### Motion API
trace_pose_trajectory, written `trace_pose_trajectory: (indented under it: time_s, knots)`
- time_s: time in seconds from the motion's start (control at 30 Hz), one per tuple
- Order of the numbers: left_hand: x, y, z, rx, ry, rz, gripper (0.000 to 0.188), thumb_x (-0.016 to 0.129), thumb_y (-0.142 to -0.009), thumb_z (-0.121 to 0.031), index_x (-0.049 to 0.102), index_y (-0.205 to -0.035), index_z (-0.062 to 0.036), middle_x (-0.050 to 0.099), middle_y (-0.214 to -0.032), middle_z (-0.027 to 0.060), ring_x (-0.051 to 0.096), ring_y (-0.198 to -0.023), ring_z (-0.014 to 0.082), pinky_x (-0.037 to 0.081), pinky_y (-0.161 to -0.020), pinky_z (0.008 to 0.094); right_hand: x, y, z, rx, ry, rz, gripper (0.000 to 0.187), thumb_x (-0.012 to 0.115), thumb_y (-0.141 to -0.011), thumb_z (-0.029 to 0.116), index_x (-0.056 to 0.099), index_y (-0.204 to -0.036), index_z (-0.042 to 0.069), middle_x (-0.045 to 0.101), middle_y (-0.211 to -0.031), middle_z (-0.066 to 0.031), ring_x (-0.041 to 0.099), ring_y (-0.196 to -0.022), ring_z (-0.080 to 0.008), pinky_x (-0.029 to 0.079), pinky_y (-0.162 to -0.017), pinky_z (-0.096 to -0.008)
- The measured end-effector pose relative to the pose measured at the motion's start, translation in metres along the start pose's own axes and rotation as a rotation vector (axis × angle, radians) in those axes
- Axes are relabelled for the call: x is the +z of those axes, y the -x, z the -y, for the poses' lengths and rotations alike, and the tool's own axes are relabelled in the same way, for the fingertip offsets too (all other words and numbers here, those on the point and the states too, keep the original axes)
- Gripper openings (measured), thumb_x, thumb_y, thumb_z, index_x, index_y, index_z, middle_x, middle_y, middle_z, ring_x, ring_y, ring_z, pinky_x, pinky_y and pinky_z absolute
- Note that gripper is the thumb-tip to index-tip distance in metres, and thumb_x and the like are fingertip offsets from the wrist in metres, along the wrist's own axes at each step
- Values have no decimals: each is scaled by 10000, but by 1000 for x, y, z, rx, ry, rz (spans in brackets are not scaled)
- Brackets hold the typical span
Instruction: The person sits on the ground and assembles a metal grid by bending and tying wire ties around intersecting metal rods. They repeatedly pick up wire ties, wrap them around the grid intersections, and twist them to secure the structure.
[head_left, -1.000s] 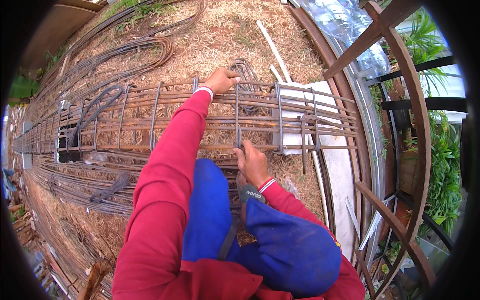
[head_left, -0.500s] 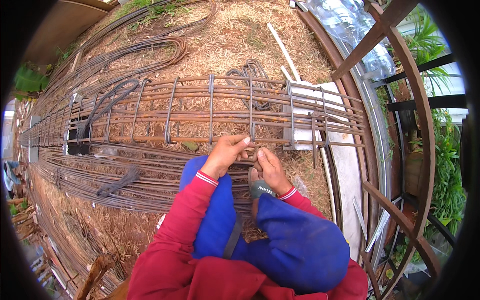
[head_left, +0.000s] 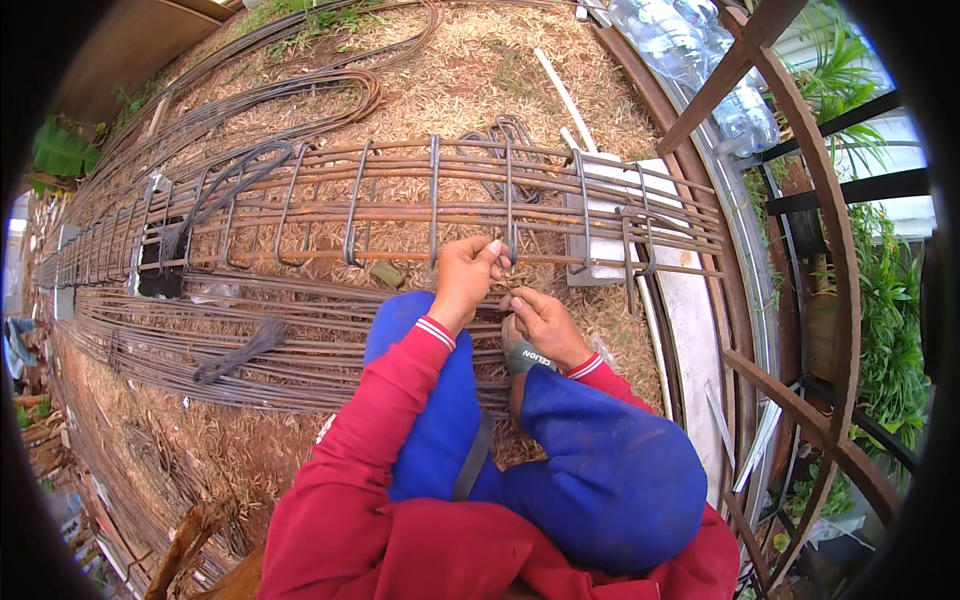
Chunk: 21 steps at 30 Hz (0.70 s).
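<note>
Both hands have drawn together since a second ago, when the left one was stretched out to the far top bar of the rebar cage; now the left hand and the right hand meet at the near lower bar, where an upright stirrup crosses it. Left fingers are pinched on what looks like a short piece of tie wire at that crossing, though the wire itself is too thin to make out; the right fingers are curled just below and beside them, and I cannot tell whether they grip anything. Risk here, as I judge it, lies in the pinch: a loose wire end could prick a bare fingertip, or the stirrup could slide along the bar if the tie stays slack, leaving uneven spacing. Rust on the bars may also scrape skin. Away from the fingers, the cage runs far to the left across straw-strewn ground, with loose rebar bundles between it and the blue-trousered knees. No open container shows; beyond the fingers to the right a white slab lies under the cage end, and clear plastic bottles lie past the curved steel frame, contents unclear.
</note>
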<state>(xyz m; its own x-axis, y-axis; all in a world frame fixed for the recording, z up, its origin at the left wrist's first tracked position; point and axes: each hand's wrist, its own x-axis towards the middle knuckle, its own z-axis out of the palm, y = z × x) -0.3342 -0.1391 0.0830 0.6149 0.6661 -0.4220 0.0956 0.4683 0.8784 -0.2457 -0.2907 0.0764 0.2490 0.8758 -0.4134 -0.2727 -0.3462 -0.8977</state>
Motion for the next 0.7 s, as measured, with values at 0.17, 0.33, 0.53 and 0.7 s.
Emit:
trace_pose_trajectory:
  time_s: [0.17, 0.33, 0.53, 0.7]
  knots:
    - [-1, 7, 4, -9, -42, 12, 184, 569, -1001, -70, 697, -929, 42, 667, -756, 38, 534, -598, 55, 443, -544, 217, -3, 3, 3, -160, 481, 45, 210, 485, -1054, 175, 620, -1019, 18, 518, -682, 34, 472, -616, -64, 399, -571, -235]
    - [-12, 3, 4, 19, -168, 90, 201, 600, -997, -106, 708, -912, 40, 689, -756, 50, 571, -591, 65, 474, -535, 218, 6, -1, 6, 0, 206, 6, 203, 470, -1053, 174, 603, -1025, 24, 491, -679, 47, 451, -591, -58, 383, -543, -222]
    - [-23, 5, -1, -78, -99, 114, 208, 630, -987, -137, 704, -1008, 56, 719, -861, 100, 622, -669, 105, 513, -594, 240, 5, 1, 13, 222, -373, 52, 177, 473, -1048, 169, 586, -1032, 34, 335, -613, 91, 263, -479, -11, 193, -435, -211]
    - [-21, 9, -7, -96, 7, 155, 221, 641, -974, -125, 671, -1093, 58, 723, -910, 123, 679, -739, 142, 540, -638, 248, -10, 10, 18, 225, -633, 138, 170, 459, -1017, 148, 577, -974, 34, 328, -605, 85, 259, -462, -30, 211, -422, -215]
